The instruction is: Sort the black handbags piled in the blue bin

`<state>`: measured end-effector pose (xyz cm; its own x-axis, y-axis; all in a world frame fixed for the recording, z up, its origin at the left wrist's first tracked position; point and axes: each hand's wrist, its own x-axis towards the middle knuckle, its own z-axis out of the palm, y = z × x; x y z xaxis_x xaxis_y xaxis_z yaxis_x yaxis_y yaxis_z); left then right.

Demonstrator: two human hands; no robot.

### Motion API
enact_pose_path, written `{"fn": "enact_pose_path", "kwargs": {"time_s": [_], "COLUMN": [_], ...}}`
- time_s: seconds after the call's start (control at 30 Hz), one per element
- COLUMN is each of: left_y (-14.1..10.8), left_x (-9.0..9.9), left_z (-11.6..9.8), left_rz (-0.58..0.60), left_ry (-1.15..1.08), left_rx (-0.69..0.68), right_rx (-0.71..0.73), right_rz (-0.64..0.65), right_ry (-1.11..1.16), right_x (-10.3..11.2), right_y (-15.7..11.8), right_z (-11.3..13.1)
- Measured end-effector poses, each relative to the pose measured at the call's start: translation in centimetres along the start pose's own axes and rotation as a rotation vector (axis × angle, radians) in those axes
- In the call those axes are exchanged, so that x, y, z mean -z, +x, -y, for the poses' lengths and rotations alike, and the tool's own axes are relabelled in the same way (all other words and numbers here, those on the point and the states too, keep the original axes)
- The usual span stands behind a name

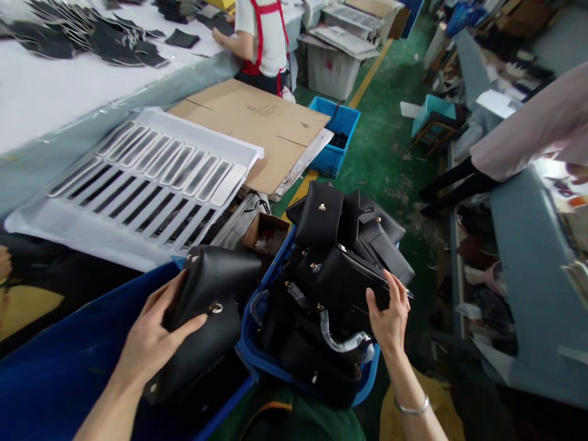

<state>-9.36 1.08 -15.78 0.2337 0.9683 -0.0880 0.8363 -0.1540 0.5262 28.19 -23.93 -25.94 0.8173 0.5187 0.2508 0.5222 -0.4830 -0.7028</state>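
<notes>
green floor (386, 122) runs back through a cluttered workshop, with a white worktable (27, 104) on the left, a co-worker (271, 37) in red straps at its far end, and a cardboard sheet (257, 116) beside it. closer in, the left hand (154, 331) grips a black bag (206, 343) by its left side, thumb pressed on the front face just beside a metal clasp (215, 308), the other fingers curled around the edge. that bag is over the right end of a blue bin (92, 343), just left of a blue basket (374, 367); whether anything underneath supports it is hidden. its clasp side turns up towards the camera and a little to the right, and its long axis seems to slant from lower left to upper right. the right hand (390, 312) touches the upper edge of a zipped bag (346, 278) in the basket, thumb spread apart from the fingers; i can't make out whether they pinch it. that one's long axis slopes from upper left down to lower right. as i judge it, the heaped bags (319, 211) rise well above the rim, so a tug at the zipped one could tip the top ones onto the floor. a plastic-wrapped handle (340, 344) could snag on neighbouring hardware, and the thumb's pressure or a rub against the clasp might mark the smooth black surface.
</notes>
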Motion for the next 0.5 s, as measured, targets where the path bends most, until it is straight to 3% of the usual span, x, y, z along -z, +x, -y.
{"fn": "enact_pose_path", "kwargs": {"time_s": [0.07,0.1,0.17,0.23,0.4,0.5], "left_y": [-1.9,-2.8,-4.2,-5.0,-5.5,-6.2], "left_x": [1.9,2.0,0.3,-3.5,-15.1,-18.7], "left_z": [0.0,0.2,1.0,2.4,6.0,7.3], "left_rz": [0.034,0.07,0.176,0.282,0.203,0.132], "left_ry": [-0.215,-0.343,-0.576,-0.675,-0.425,-0.357], "left_rx": [0.184,0.274,0.403,0.437,0.23,0.18], "right_rx": [0.007,0.01,0.014,0.018,0.069,0.136], "right_rz": [0.002,0.011,0.038,0.064,0.127,0.15], "right_ry": [0.041,0.058,0.084,0.106,0.12,0.11], "right_x": [0.4,0.6,0.9,1.0,0.8,0.6], "right_y": [-0.4,-0.5,-0.9,-1.3,-2.4,-3.1], "right_z": [-0.1,-0.1,-0.1,-0.3,-1.1,-1.4]}}
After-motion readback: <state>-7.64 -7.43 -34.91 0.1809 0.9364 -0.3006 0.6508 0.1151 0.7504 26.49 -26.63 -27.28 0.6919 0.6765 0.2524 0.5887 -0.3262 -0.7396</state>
